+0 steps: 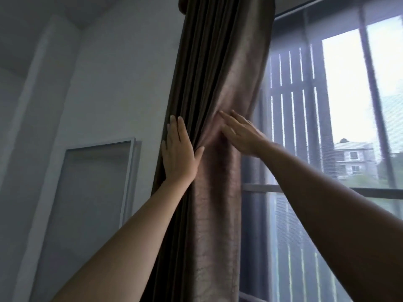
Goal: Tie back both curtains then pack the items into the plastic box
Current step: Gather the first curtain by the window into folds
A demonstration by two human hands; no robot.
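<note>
A: Brown, satiny cloth is what the fingers are on. The left hand (179,149) lies flat along the pleated edge of the curtain (214,88), fingers straight and close together, thumb out toward three o'clock and tucked into a fold. It pinches nothing.

B: And the other?

A: The right hand (241,136) comes in from four o'clock, fingers extended and slightly fanned, tips pressed into the cloth where the folds pucker. Palm down, also flat, not closed round anything.

B: So which step is this?

A: I'd judge the first one: gathering this curtain into a bundle against the wall (122,83), at nine o'clock from it. It hangs bunched between the two hands, with the window (349,94) at three o'clock.

B: What does the next move need?

A: Probably squeezing the pleats tight with one hand while the other finds a tie-back. That is a guess; no band, cord or hook is showing anywhere.

B: What else can't you see?

A: The second curtain, the plastic box and the items are all out of shot. The curtain's lower end is cut off at six o'clock, and only a knob of the rod (182,3) peeks in at twelve. Whatever lies behind the bundle is hidden.
</note>
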